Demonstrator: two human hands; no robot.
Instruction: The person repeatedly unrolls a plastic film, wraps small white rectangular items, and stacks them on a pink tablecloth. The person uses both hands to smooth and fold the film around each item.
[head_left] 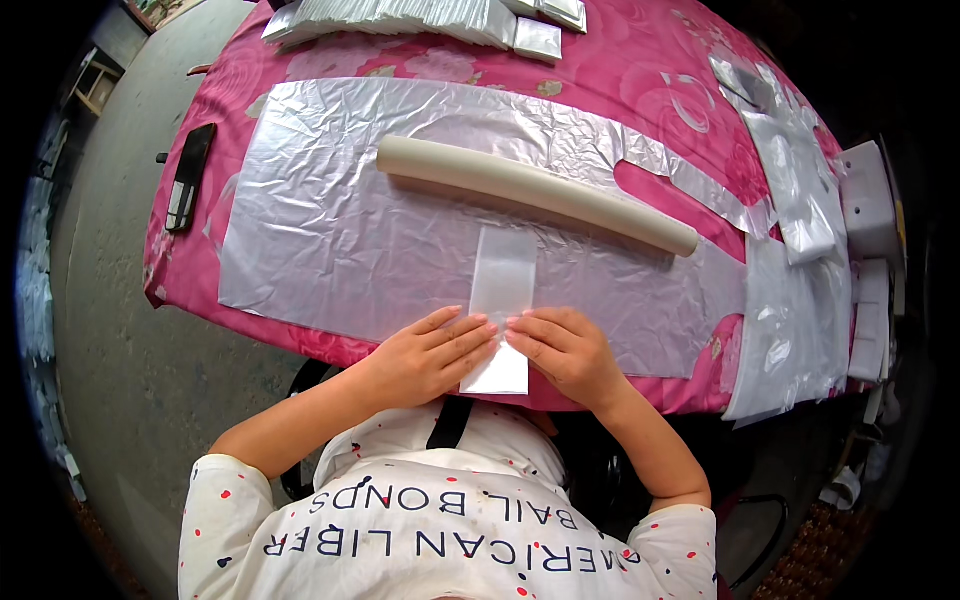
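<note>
A narrow folded strip of whitish plastic film (504, 270) runs toward me over the near edge of the table. My left hand (447, 348) presses on its left side with the fingers stretched out. From the right, my right hand (562, 350) lies on the same strip, fingers extended and their tips close to those of the left. Beneath is a large, creased, translucent plastic bag (310, 200) spread flat, with a cut-out handle part at its right end. A pale, smooth tube (540, 190) rests slantwise across this bag, beyond the strip.
A pink flowered cloth (250, 60) covers the table. Folded plastic packets (430, 22) lie in a row at the far edge. On the left is a dark phone (190, 180); on the right, flat clear bags (795, 330) are piled by white plastic bins (870, 200).
</note>
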